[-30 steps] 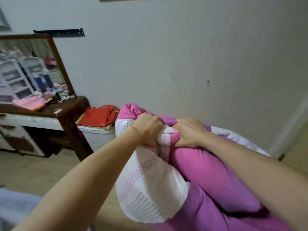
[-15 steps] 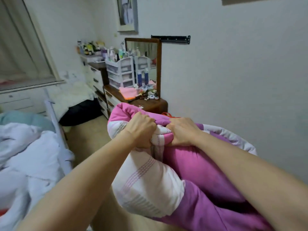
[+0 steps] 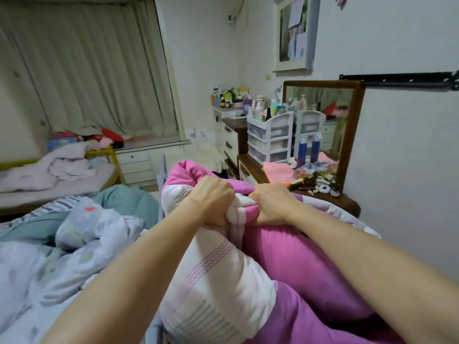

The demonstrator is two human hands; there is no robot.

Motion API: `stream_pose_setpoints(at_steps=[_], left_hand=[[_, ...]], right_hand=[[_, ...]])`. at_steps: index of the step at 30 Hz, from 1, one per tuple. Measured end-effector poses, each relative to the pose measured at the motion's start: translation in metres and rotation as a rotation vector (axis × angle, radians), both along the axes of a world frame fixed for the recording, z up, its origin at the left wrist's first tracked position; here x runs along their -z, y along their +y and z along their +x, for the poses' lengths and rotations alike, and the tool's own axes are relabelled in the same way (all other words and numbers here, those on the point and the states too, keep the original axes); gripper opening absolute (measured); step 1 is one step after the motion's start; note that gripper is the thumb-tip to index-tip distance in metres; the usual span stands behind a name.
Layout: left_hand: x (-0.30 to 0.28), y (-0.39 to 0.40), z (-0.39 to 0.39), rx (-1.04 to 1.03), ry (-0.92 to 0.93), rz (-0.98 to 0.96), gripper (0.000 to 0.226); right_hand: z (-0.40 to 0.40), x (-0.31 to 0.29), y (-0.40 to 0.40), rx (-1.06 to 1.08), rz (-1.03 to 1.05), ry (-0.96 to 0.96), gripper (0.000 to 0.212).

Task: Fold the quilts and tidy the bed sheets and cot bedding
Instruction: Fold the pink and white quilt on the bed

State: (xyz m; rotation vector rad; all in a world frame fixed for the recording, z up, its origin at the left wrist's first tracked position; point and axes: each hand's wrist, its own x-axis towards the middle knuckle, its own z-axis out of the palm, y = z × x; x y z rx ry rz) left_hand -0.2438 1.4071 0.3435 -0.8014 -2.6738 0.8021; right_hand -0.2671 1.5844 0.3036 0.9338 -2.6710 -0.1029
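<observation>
Item, in my view: pink quilt [image 3: 293, 256], bundled, white striped panel outward, raised in front of me above the bed edge, its long axis running from lower centre away toward the dresser [image 3: 250, 170], upper end pointing at the far wall. My left hand [image 3: 213, 202] clenches a bunched fold at the top; my right hand [image 3: 268, 204] clenches the same fold just beside it, knuckles nearly touching. Item: white drawer organiser [image 3: 269, 137] on the dresser, bottles standing on its top; drawer contents too blurred to tell. Item: two blue bottles [image 3: 308, 151] upright before the mirror [image 3: 323, 125]. Item: white patterned quilt [image 3: 74, 244], crumpled on the bed at left. Item: pale quilt [image 3: 57, 167], rumpled on the cot beyond.
</observation>
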Motion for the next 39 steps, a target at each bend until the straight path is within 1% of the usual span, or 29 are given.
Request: stream_pose_setpoints(at_steps=[6, 10, 11, 17, 19, 20, 21, 23, 24, 25, 26, 27, 29, 30, 32, 36, 39], left_hand=[[-0.003, -0.045, -0.135, -0.093, 0.038, 0.029, 0.032], [0.004, -0.075, -0.261, -0.155, 0.04, 0.052, 0.032], [0.002, -0.08, -0.278, -0.16, 0.036, 0.056, 0.031], [-0.005, -0.115, -0.441, -0.191, 0.015, 0.042, 0.026], [-0.011, -0.123, -0.487, -0.182, 0.02, 0.007, 0.024], [-0.015, -0.132, -0.523, -0.167, 0.035, -0.007, 0.022], [-0.017, -0.137, -0.552, -0.179, 0.017, -0.003, 0.023], [-0.02, -0.151, -0.606, -0.163, 0.038, -0.023, 0.028], [-0.02, -0.162, -0.639, -0.122, 0.049, -0.009, 0.029], [-0.017, -0.165, -0.644, -0.139, 0.039, -0.007, 0.029], [-0.018, -0.186, -0.709, -0.098, 0.066, -0.029, 0.03], [-0.014, -0.19, -0.72, -0.097, 0.05, -0.02, 0.03], [-0.015, -0.205, -0.762, -0.061, 0.036, -0.039, 0.031], [-0.015, -0.211, -0.785, -0.046, 0.03, -0.058, 0.032], [-0.017, -0.227, -0.855, -0.018, 0.043, -0.061, 0.035], [-0.012, -0.248, -0.971, 0.006, -0.007, -0.064, 0.04], [0.001, -0.266, -1.057, -0.029, -0.042, -0.068, 0.041]], right_hand=[[-0.155, -0.014, -0.049, -0.114, 0.058, 0.025, 0.039], [-0.291, -0.011, -0.083, -0.162, 0.094, 0.026, 0.042], [-0.31, -0.012, -0.087, -0.162, 0.101, 0.024, 0.042], [-0.475, -0.017, -0.124, -0.157, 0.098, 0.075, 0.038], [-0.519, -0.021, -0.133, -0.128, 0.096, 0.107, 0.036], [-0.554, -0.024, -0.141, -0.117, 0.089, 0.119, 0.035], [-0.582, -0.024, -0.148, -0.098, 0.076, 0.113, 0.033], [-0.632, -0.027, -0.162, -0.06, 0.084, 0.13, 0.031], [-0.66, -0.029, -0.172, -0.044, 0.092, 0.126, 0.03], [-0.664, -0.029, -0.173, -0.031, 0.085, 0.117, 0.03], [-0.725, -0.026, -0.195, -0.024, 0.065, 0.14, 0.03], [-0.734, -0.024, -0.197, -0.029, 0.059, 0.145, 0.03], [-0.77, -0.026, -0.21, -0.011, 0.041, 0.107, 0.035], [-0.792, -0.023, -0.216, -0.016, 0.019, 0.128, 0.038], [-0.855, -0.023, -0.231, 0.001, -0.001, 0.169, 0.041], [-0.965, -0.012, -0.254, 0.018, -0.059, 0.133, 0.046], [-1.05, 0.003, -0.273, 0.022, -0.03, 0.114, 0.047]])
